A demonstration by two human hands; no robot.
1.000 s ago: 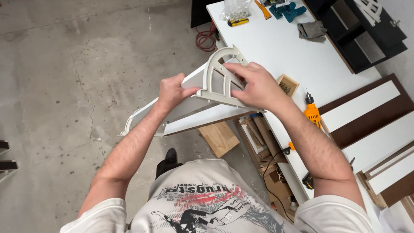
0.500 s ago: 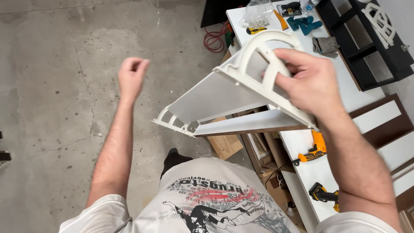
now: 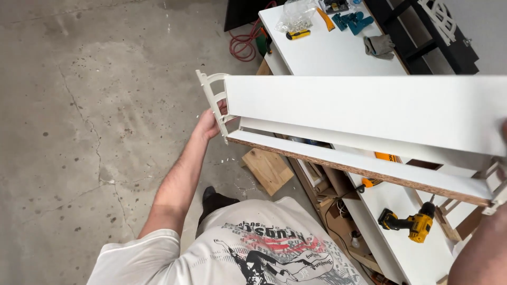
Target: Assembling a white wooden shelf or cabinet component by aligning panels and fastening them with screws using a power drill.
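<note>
A long white shelf unit point(image 3: 364, 113) of two boards with curved white end brackets stretches level across the view, chest high. My left hand point(image 3: 210, 122) grips its left end bracket point(image 3: 214, 100) from behind, fingers partly hidden by it. My right hand is almost wholly out of view at the right edge; only my right forearm point(image 3: 478, 253) shows below the shelf's right end bracket point(image 3: 496, 184). The lower board's raw chipboard edge point(image 3: 359, 169) faces me.
A white worktable point(image 3: 332, 53) lies behind the shelf with a clear plastic bag, blue clamps, a yellow-handled tool and a grey glove. A yellow cordless drill point(image 3: 409, 222) rests on a white board. A wooden block point(image 3: 269, 169) and red cable point(image 3: 243, 47) lie on the concrete floor.
The shelf swung from an angled hold in my right hand to lying level across the view. My left hand, free in the air before, now grips the left bracket.
</note>
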